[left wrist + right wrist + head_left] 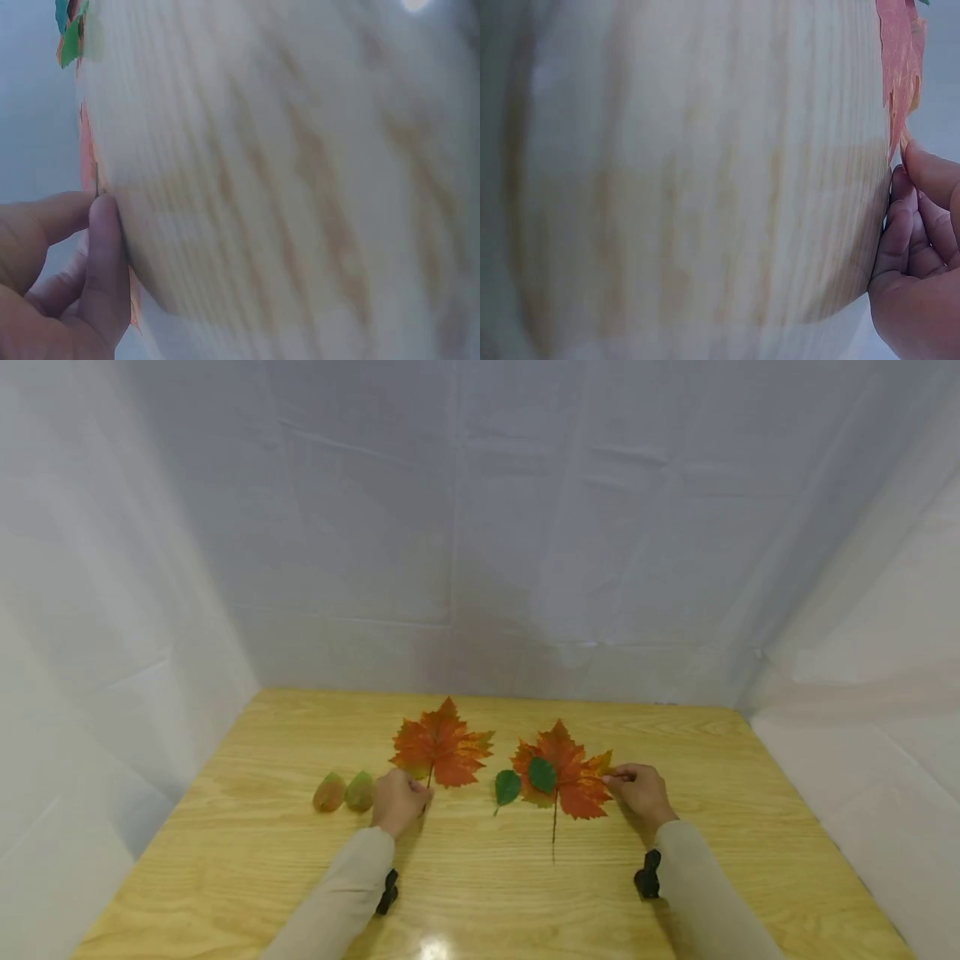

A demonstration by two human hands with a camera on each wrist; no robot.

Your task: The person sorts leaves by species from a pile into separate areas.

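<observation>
Two orange-red maple leaves lie on the wooden table. My left hand pinches the stem of the left maple leaf; in the left wrist view thumb and finger close on the thin stem. My right hand pinches the right tip of the right maple leaf, whose edge shows in the right wrist view. A small green leaf lies on the right maple leaf, and another green leaf lies at its left edge.
Two small green-brown leaves lie side by side left of my left hand. White fabric walls enclose the table at the back and both sides. Bare wood stretches in front of the leaves toward me.
</observation>
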